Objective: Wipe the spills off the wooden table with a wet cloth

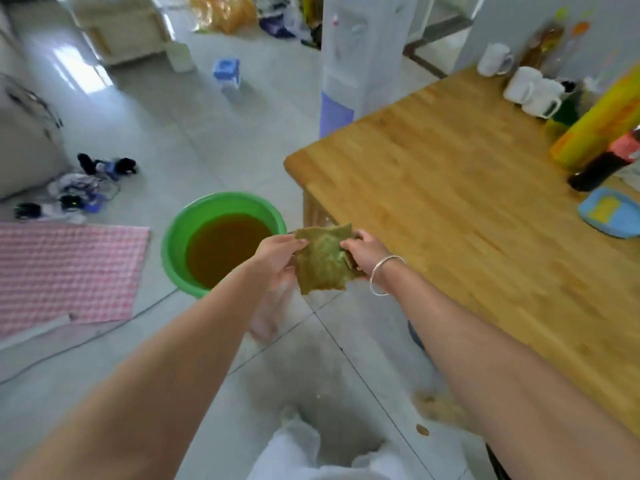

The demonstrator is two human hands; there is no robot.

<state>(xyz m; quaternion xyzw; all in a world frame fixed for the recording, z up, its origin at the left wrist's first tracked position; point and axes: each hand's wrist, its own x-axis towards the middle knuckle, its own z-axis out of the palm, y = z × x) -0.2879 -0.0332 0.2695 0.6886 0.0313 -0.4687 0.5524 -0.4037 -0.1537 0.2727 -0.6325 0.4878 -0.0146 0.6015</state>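
Both hands (282, 256) grip cloth (323, 259) btwn basin (173, 244) & table (450, 188)

A green basin (180, 237) sits on the grey tiled floor (194, 140), holding murky brown water (225, 247). To its left lies a pink checked mat (69, 271). Beyond the mat, dark gadgets and tangled cables (86, 185) lie near a pale rounded appliance (24, 143). Farther back stand a small blue and white box (227, 72), a cream cabinet (121, 26) and some orange and blue bags (228, 12). A white water dispenser (360, 46) stands upright. 3 white mugs (533, 88) are grouped together, near a yellow roll (602, 119), a dark bottle with a red label (606, 161) and a blue dish (609, 213). Brown stains (436, 407) mark the floor.
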